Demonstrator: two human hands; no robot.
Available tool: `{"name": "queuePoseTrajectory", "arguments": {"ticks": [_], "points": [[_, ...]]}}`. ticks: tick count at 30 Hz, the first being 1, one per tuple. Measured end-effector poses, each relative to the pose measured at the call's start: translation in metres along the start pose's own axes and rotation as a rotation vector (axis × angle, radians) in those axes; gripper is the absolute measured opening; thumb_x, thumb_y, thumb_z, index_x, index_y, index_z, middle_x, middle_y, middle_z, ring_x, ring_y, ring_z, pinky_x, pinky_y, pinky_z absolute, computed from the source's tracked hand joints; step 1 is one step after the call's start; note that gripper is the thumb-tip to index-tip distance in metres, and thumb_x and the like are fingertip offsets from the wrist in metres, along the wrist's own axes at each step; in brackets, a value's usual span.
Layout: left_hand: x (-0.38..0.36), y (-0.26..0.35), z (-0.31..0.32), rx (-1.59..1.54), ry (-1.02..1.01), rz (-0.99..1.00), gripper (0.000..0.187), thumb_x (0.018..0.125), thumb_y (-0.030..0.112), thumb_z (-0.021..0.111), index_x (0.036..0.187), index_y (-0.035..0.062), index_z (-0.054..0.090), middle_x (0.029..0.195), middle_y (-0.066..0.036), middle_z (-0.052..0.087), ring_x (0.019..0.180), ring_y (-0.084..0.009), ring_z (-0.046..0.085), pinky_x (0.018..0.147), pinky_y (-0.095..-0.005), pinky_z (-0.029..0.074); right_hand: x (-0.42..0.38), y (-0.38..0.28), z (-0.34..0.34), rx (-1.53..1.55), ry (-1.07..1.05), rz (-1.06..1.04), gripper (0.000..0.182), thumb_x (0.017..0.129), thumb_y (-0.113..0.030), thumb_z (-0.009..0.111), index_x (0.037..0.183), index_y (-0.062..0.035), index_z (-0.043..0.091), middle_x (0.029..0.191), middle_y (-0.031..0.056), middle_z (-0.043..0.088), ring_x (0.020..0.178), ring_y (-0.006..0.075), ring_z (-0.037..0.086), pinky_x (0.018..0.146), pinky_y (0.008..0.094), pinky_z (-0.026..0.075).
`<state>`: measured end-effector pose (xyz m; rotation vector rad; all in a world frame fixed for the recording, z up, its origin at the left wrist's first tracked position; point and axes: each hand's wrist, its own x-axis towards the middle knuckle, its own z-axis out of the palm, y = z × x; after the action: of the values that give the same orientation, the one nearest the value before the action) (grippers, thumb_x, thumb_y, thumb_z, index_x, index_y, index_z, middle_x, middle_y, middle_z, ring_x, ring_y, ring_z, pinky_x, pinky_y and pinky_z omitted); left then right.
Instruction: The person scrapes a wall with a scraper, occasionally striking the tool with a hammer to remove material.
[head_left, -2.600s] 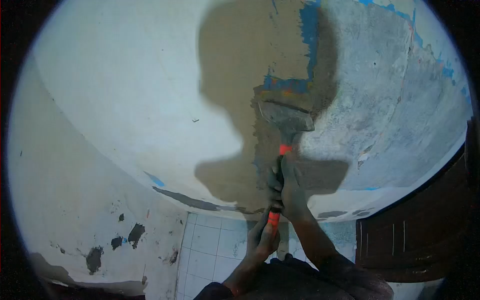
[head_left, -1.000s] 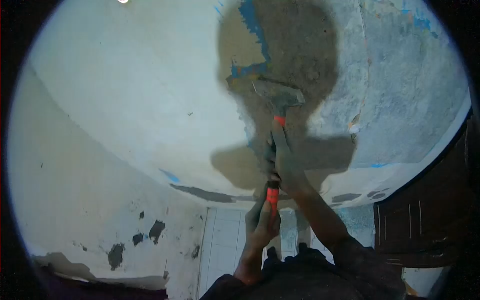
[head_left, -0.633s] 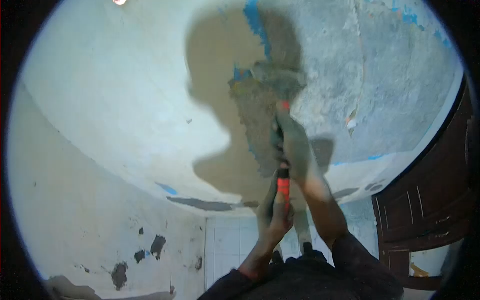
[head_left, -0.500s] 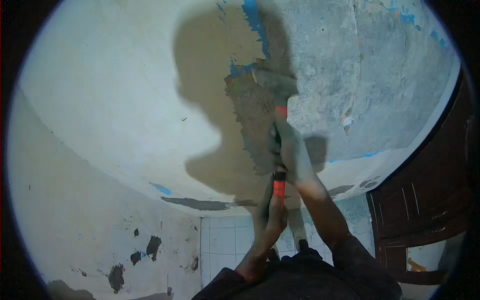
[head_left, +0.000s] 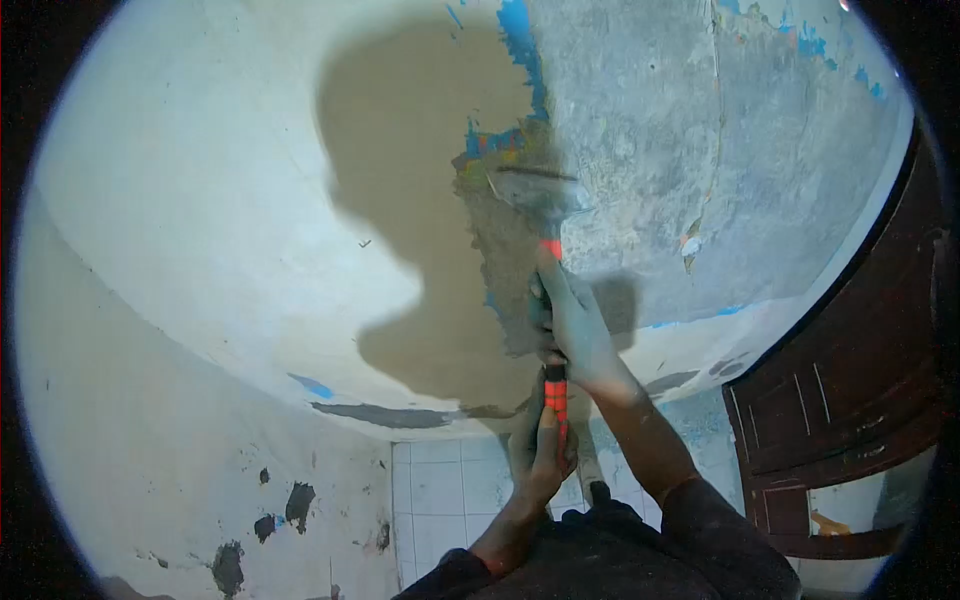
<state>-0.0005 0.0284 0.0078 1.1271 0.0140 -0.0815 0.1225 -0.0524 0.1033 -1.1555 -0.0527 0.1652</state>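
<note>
A long-handled scraper (head_left: 540, 192) with a wide blade and red and black handle stands upright in front of the wall. Wrapped round the upper handle, just below the blade, is my right hand (head_left: 572, 318). My left hand (head_left: 543, 455) grips the red lower end. The blade is at the bare grey patch, below a ragged edge of blue and cream paint (head_left: 495, 140). Whether the blade touches the wall is hard to tell. A head-shaped shadow covers the paint to the left.
Dark wooden cabinetry (head_left: 845, 430) stands at the right. White floor tiles (head_left: 435, 485) show below the wall. The left side wall (head_left: 190, 430) has several dark chipped spots. A dark grey strip (head_left: 385, 414) runs along the low part of the front wall.
The scraper blade has moved down and slightly left along the wall, with both hands still on the handle. The shadow has shifted left.
</note>
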Motion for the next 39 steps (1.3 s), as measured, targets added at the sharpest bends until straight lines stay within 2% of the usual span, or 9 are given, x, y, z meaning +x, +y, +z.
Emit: {"name": "queuePoseTrajectory", "arguments": {"ticks": [8,17,19,20,27,29,31,35,39], "points": [[0.004,0.001,0.012,0.073,0.036,0.079,0.056,0.102,0.033,0.040,0.150,0.0065,0.025,0.062,-0.002,0.048,0.045,-0.0077,0.043,0.039,-0.0237,0.037,0.004,-0.004,-0.001,-0.051,-0.013,-0.068,0.040,0.099,-0.050,0.045,0.078,-0.0158,0.043,0.057,-0.0071,0.030,0.040,0.0035,0.021,0.035,0.0226,0.020],[0.008,-0.016,0.010,0.095,0.079,0.102,0.056,0.102,0.033,0.042,0.146,0.0017,0.029,0.068,-0.002,0.049,0.048,-0.0074,0.043,0.039,-0.0228,0.037,0.004,-0.016,0.003,-0.017,-0.040,-0.047,0.040,0.098,-0.050,0.045,0.076,-0.0162,0.042,0.057,-0.0071,0.030,0.040,0.0048,0.022,0.034,0.0234,0.021],[0.011,-0.007,0.016,0.504,0.103,0.438,0.042,0.102,0.034,0.042,0.122,-0.0013,0.052,0.063,-0.002,0.050,0.053,-0.0087,0.048,0.044,-0.0248,0.035,-0.002,-0.032,0.002,-0.015,-0.058,0.054,0.042,0.097,-0.052,0.046,0.076,-0.0158,0.042,0.057,-0.0072,0.030,0.040,0.0043,0.022,0.034,0.0226,0.020],[0.005,0.010,0.028,0.086,0.059,0.110,0.055,0.102,0.032,0.042,0.146,0.0004,0.029,0.068,-0.001,0.049,0.049,-0.0068,0.044,0.040,-0.0221,0.036,-0.001,-0.028,0.002,0.007,-0.073,0.030,0.042,0.097,-0.053,0.046,0.077,-0.0158,0.041,0.057,-0.0073,0.031,0.040,0.0042,0.022,0.034,0.0225,0.019],[0.004,0.014,0.038,0.045,0.105,0.088,0.056,0.103,0.033,0.039,0.146,-0.0013,0.028,0.061,-0.001,0.047,0.043,-0.0064,0.041,0.036,-0.0233,0.034,-0.003,-0.033,0.002,0.011,-0.055,0.036,0.040,0.098,-0.051,0.044,0.079,-0.0165,0.040,0.057,-0.0074,0.031,0.041,0.0038,0.023,0.035,0.0228,0.019],[0.010,-0.022,0.010,0.448,0.040,0.376,0.053,0.102,0.033,0.040,0.141,-0.0022,0.035,0.061,-0.001,0.047,0.044,-0.0068,0.042,0.036,-0.0239,0.034,-0.002,-0.025,-0.005,0.032,-0.079,0.045,0.040,0.098,-0.051,0.045,0.079,-0.0168,0.041,0.057,-0.0077,0.031,0.040,0.0037,0.023,0.035,0.0229,0.019],[0.005,0.000,0.028,0.181,0.106,0.153,0.046,0.102,0.033,0.041,0.132,-0.0017,0.043,0.062,-0.002,0.048,0.044,-0.0073,0.043,0.037,-0.0236,0.035,-0.006,-0.025,-0.004,0.040,-0.094,0.021,0.040,0.098,-0.051,0.045,0.078,-0.0168,0.041,0.057,-0.0078,0.031,0.041,0.0035,0.023,0.035,0.0226,0.019],[0.010,-0.009,0.026,0.362,0.155,0.290,0.050,0.102,0.033,0.042,0.138,-0.0010,0.039,0.064,-0.001,0.047,0.046,-0.0065,0.042,0.040,-0.0228,0.035,-0.003,-0.036,-0.004,0.085,-0.154,0.007,0.039,0.098,-0.050,0.046,0.078,-0.0168,0.040,0.057,-0.0072,0.031,0.040,0.0033,0.023,0.034,0.0225,0.019],[-0.009,0.016,0.046,0.065,0.090,0.106,0.056,0.102,0.037,0.043,0.142,-0.0005,0.034,0.063,0.000,0.046,0.047,-0.0053,0.042,0.040,-0.0217,0.035,-0.010,-0.023,-0.009,0.064,-0.082,0.046,0.036,0.099,-0.047,0.046,0.079,-0.0168,0.042,0.058,-0.0070,0.033,0.041,0.0034,0.024,0.035,0.0222,0.020]]}}
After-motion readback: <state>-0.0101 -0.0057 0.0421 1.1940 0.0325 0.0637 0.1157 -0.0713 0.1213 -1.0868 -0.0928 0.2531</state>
